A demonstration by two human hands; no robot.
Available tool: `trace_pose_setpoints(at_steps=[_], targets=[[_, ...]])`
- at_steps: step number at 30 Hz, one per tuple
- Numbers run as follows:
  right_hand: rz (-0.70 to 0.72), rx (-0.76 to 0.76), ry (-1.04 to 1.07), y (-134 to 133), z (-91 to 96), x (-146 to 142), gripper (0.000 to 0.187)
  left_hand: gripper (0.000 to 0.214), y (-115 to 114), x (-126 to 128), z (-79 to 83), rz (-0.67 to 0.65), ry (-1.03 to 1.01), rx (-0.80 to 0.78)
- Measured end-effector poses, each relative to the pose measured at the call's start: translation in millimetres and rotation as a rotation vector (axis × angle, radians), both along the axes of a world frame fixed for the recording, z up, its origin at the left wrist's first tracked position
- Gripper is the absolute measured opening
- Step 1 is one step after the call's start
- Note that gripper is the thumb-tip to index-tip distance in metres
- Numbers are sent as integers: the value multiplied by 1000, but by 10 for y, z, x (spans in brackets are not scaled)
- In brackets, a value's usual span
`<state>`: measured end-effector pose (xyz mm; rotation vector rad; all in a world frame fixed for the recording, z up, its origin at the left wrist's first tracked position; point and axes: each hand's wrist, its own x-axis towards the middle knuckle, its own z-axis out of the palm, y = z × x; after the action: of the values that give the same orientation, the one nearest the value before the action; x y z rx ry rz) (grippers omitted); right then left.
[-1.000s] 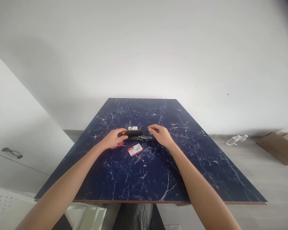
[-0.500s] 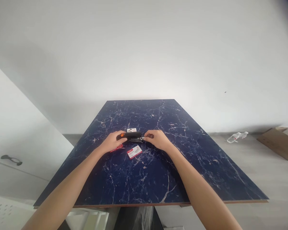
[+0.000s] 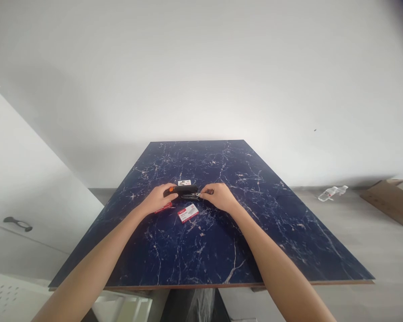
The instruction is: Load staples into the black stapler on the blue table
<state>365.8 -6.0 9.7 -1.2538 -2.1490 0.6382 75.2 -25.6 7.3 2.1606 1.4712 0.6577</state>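
Holding the black stapler (image 3: 183,191) on the counter (image 3: 221,241), we grasp its orange end with our left hand (image 3: 159,199), while our right hand (image 3: 218,197) pinches the metal front end. We judge the step as working on the staple tray, so the next move needs a steady, gentle grip. A red staple box (image 3: 188,213) lies closed just before our hands; its content is hidden.

Both hands (image 3: 159,198) (image 3: 220,197) grip black stapler (image 3: 184,191) on table (image 3: 255,232).
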Motion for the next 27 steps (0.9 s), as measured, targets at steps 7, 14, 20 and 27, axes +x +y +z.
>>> trace_pose_setpoints(at_steps=[7,14,20,27], targets=[[17,-64,46,1,-15,1,16,46,1,2,-4,4,2,8],[-17,-40,16,23,-38,-22,15,45,2,12,4,10,13,-5],[-22,50,-77,-7,-5,-48,13,46,-11,15,17,13,31,-10],[-22,70,-117,-30,21,-46,14,47,-14,6,14,11,31,-5]])
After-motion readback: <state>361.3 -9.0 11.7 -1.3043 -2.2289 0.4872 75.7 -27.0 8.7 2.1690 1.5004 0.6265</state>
